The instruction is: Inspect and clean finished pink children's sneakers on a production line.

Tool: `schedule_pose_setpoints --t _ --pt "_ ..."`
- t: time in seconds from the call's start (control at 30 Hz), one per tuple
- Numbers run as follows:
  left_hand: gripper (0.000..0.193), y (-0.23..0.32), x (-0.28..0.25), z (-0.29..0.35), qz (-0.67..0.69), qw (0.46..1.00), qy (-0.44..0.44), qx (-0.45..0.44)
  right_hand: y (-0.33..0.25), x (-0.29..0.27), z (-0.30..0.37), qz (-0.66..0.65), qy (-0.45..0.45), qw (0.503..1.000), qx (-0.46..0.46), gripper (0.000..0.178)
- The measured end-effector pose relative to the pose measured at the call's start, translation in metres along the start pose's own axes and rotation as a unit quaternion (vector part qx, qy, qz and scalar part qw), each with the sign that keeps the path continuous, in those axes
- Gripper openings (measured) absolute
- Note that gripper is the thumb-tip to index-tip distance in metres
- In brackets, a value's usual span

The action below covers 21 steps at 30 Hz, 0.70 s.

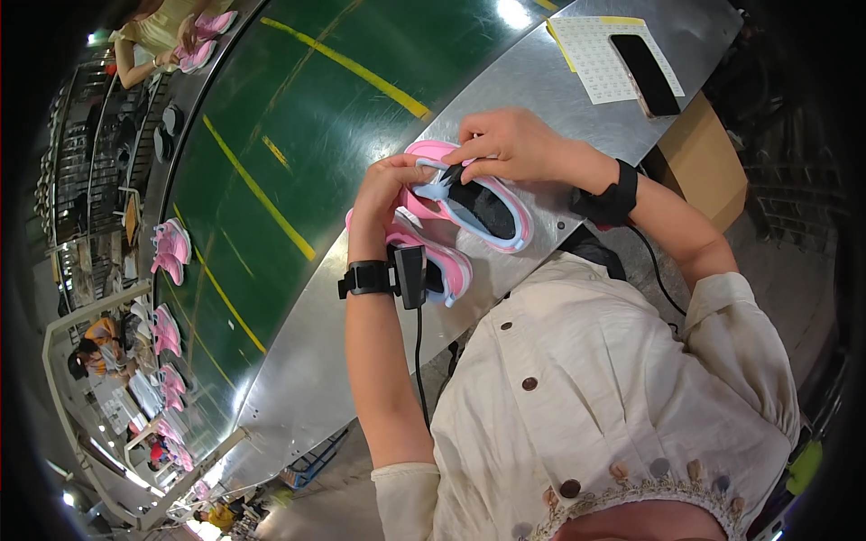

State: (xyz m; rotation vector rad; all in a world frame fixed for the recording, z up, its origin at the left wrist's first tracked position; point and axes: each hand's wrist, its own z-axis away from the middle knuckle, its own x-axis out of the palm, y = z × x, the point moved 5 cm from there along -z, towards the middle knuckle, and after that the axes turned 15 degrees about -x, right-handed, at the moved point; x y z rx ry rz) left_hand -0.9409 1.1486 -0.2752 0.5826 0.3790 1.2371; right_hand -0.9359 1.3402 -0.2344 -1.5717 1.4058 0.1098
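A pink sneaker (483,212) with a light blue collar and dark lining lies on the metal table edge, its heel toward me. My left hand (388,185) has its fingers closed on the left side of this sneaker near the tongue. Across from it, my right hand (514,144) pinches at the front of the shoe opening, where a dark piece shows beneath the fingers. The toe is partly covered by both hands. A second pink sneaker (456,266) sits beside the first, partly behind my left wrist.
A green conveyor belt (271,180) with yellow lines runs beyond the metal table (307,361). More pink sneakers (170,251) stand along its far side. A phone (645,77) lies on printed sheets (586,54); a cardboard box (704,162) is below. Co-workers appear at the left.
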Motion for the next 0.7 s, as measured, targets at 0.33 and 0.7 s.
schedule_pose_setpoints --t 0.33,0.7 --pt "0.012 0.003 0.003 -0.015 -0.001 0.996 0.067 0.054 -0.033 0.005 -0.020 0.182 -0.061 0.973 -0.130 0.021" --pt "0.020 0.015 0.016 -0.018 -0.017 0.996 0.042 0.078 -0.019 -0.014 0.005 0.130 0.037 0.990 0.035 0.024"
